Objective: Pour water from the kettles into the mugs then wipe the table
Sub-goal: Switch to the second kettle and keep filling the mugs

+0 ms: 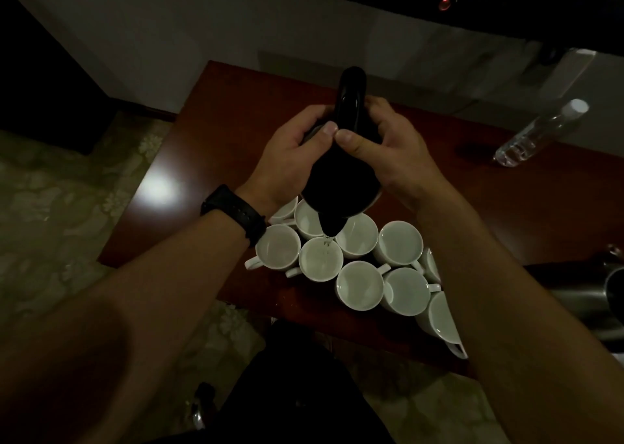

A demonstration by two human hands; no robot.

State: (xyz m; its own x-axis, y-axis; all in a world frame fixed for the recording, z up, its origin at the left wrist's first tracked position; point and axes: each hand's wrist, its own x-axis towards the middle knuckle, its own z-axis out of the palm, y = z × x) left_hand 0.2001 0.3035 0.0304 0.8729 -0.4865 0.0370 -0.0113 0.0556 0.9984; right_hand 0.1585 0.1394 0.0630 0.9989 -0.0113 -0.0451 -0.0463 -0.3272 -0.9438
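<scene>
I hold a black kettle (341, 177) tilted steeply toward me over a cluster of white mugs. My left hand (293, 160) grips its left side and my right hand (388, 146) grips its right side, thumbs meeting on top. A thin stream of water falls from the spout into one white mug (320, 258) in the middle of the group. Several other white mugs (400, 242) stand packed around it on the reddish-brown table (209, 146); some are partly hidden by the kettle and my right forearm.
A clear plastic bottle with a white cap (537, 134) stands at the table's far right. A metal kettle or jug (607, 288) shows at the right edge. The table's near edge lies just below the mugs. Patterned floor lies to the left.
</scene>
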